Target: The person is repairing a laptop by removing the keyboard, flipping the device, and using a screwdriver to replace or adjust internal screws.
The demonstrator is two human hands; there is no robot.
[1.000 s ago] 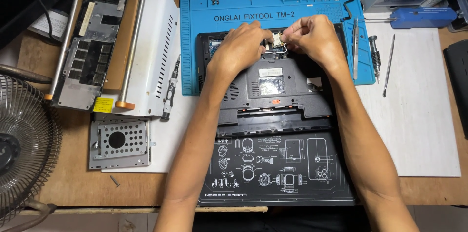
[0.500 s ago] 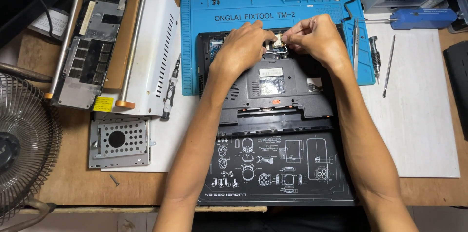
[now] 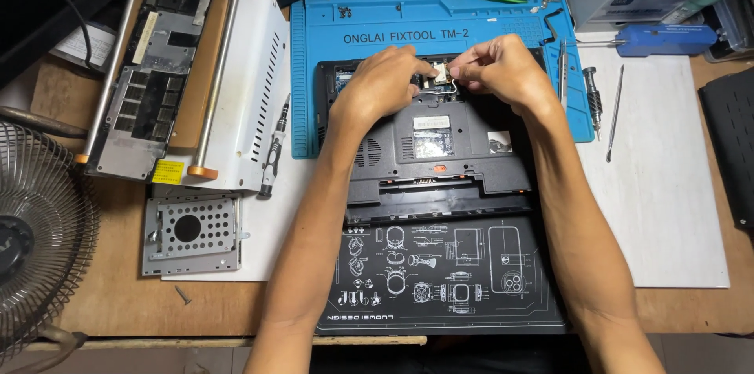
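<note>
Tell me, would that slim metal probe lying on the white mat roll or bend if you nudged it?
The metal probe looks thin and rod-like, so it would probably roll or skid on the smooth white mat. Being so slender, it seems light, and may flex slightly under pressure.

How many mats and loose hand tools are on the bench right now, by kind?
Work mats: 3, blue mat, black mat, white mat
Screwdrivers: 2, one left of the laptop, one right
Thin metal pry tool: 1
Total: 6
</note>
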